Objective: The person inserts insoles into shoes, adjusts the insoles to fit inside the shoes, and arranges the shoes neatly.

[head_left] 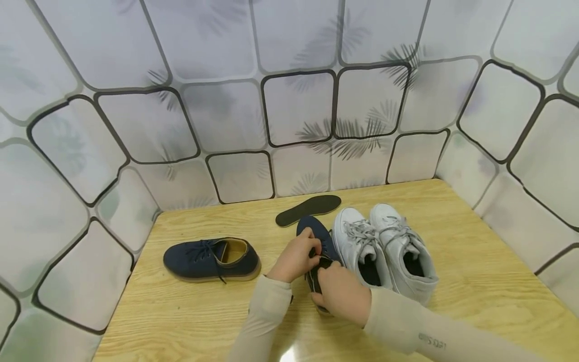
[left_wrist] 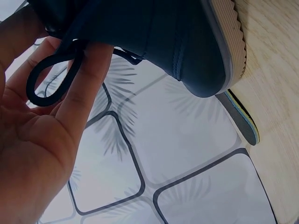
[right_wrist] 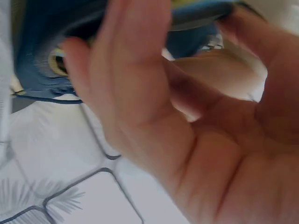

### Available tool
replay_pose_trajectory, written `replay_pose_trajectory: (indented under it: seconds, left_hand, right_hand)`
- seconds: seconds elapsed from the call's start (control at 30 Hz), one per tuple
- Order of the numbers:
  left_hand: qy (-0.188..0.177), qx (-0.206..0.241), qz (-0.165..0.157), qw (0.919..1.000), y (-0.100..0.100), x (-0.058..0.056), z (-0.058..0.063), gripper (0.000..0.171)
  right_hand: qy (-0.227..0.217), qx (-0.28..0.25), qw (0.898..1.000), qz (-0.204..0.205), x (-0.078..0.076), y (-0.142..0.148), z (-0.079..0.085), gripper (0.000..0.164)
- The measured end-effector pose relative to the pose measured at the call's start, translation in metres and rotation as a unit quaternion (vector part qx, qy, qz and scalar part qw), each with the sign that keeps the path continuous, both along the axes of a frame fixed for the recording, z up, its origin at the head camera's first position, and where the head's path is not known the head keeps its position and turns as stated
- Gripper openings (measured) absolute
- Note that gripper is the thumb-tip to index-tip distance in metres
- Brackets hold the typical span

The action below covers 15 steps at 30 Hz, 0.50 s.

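Note:
A navy lace-up shoe (head_left: 312, 224) sits in front of me, toe pointing away. My left hand (head_left: 298, 254) grips its upper by the tongue and laces; in the left wrist view a loop of dark lace (left_wrist: 32, 86) hangs by the fingers. My right hand (head_left: 341, 291) pinches a dark insole (head_left: 313, 281) at the shoe's opening, with its heel end toward me. The right wrist view shows the layered edge of that insole (right_wrist: 198, 16) between thumb and fingers. The front of the insole is hidden by the hands and shoe.
A second navy shoe (head_left: 203, 259) lies to the left, toe left. Another dark insole (head_left: 309, 209) lies flat behind the hands. Two white sneakers (head_left: 362, 241) stand close on the right. A patterned backdrop (head_left: 298, 110) rises behind the wooden table (head_left: 190, 322).

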State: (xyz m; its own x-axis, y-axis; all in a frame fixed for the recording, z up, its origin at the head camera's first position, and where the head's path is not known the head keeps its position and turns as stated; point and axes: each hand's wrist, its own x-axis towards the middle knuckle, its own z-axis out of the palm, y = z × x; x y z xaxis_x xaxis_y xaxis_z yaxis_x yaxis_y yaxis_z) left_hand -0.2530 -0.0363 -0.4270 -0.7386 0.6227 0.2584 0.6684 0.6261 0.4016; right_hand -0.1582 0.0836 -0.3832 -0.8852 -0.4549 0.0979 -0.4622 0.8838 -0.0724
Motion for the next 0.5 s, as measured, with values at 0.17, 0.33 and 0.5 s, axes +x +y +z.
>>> replay_pose_trajectory:
  seconds: [0.17, 0.33, 0.5]
  left_hand:
    - [-0.001, -0.003, 0.008, 1.0000, 0.000, -0.001, 0.003, 0.012]
    - [0.000, -0.009, 0.007, 0.9999, 0.000, 0.000, 0.004, 0.011]
    - [0.006, -0.011, 0.005, 0.9999, 0.002, 0.001, 0.001, 0.011]
  right_hand:
    - [-0.017, -0.009, 1.000, 0.015, 0.007, -0.001, 0.006, 0.023]
    - [-0.003, -0.053, 0.998, 0.035, 0.000, 0.002, 0.006, 0.020]
    - [0.017, -0.071, 0.995, 0.061, -0.009, 0.007, -0.002, 0.021]
